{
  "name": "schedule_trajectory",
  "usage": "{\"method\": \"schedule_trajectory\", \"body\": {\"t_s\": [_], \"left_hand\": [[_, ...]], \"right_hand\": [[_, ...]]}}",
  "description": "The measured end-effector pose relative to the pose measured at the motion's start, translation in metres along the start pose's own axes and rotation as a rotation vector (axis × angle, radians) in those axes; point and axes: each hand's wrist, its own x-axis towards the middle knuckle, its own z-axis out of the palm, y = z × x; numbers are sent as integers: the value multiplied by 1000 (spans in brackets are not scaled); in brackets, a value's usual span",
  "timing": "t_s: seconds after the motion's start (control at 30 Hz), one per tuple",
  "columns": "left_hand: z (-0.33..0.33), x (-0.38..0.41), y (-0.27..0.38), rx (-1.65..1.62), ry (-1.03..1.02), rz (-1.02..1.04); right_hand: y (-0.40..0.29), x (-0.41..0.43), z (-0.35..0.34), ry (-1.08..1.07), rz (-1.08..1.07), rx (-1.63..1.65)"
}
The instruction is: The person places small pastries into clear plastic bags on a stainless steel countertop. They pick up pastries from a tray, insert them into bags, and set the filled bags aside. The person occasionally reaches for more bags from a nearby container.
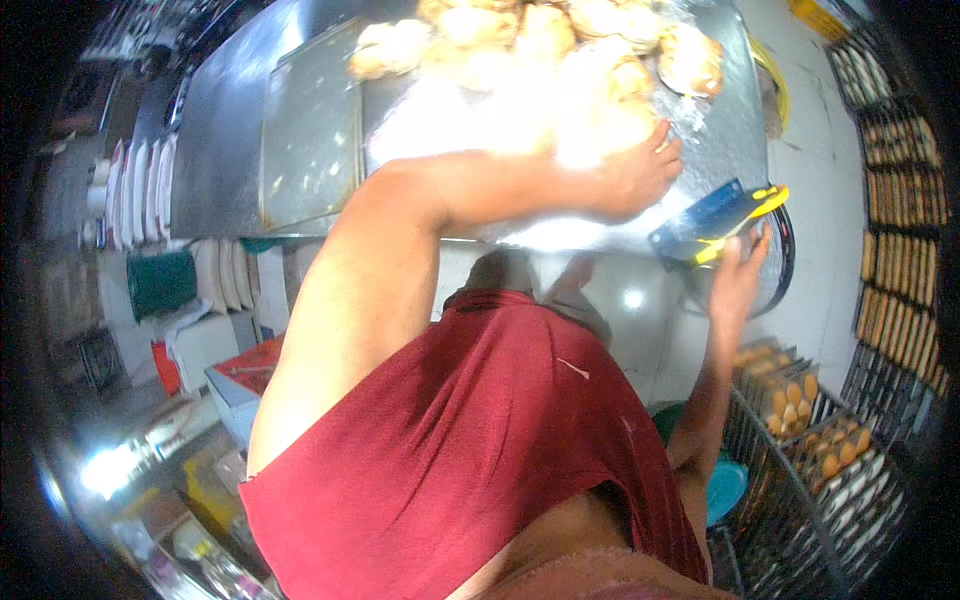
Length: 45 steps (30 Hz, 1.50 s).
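Note:
My left hand [649, 176] reaches across the metal table, low over its front part, fingers partly bent. Glare hides what lies under it, so whether it holds anything is unclear. Several golden bread pieces [690, 60], which look wrapped in clear plastic, lie beyond it, some washed out by bright light. To the right, my right hand [739, 266] grips the near side of a blue, black and yellow handheld tool [705, 221], tilted at the table's front right corner. Its exact kind cannot be told. A round black-rimmed object [784, 262] shows behind that hand.
A flat metal tray [311, 135] lies on the table [225, 150] at left. Racks with baked goods stand along the right [900, 247] and lower right [806, 442]. A yellow round rim [776, 82] shows past the table's right edge. A red-topped box [244, 371] stands lower left.

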Motion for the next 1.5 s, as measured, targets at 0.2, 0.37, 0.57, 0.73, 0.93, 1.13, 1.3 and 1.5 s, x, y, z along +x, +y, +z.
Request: {"method": "schedule_trajectory", "body": {"t_s": [0.2,0.37,0.57,0.73,0.93,1.13,1.3,1.5], "left_hand": [[-23,-63,2,-453,300,-117],[-7,-208,25,-1069,320,-610],[19,-303,17,-1057,430,-871],[86,-320,-9,-1402,637,-799],[119,-328,-71,-975,211,-949],[156,-340,-94,-905,183,-986],[137,-339,-99,-994,35,-991],[116,-339,-99,-806,216,-842]], "right_hand": [[-37,13,-7,-23,-166,-244],[-100,-25,20,-75,-197,87],[-189,-58,225,-442,-868,-89],[-217,-32,335,-584,-895,-671],[-233,-40,356,-501,-817,-561],[-204,-38,371,-481,-753,-539],[-208,-34,375,-489,-661,-577],[-209,-32,361,-553,-704,-448]]}}
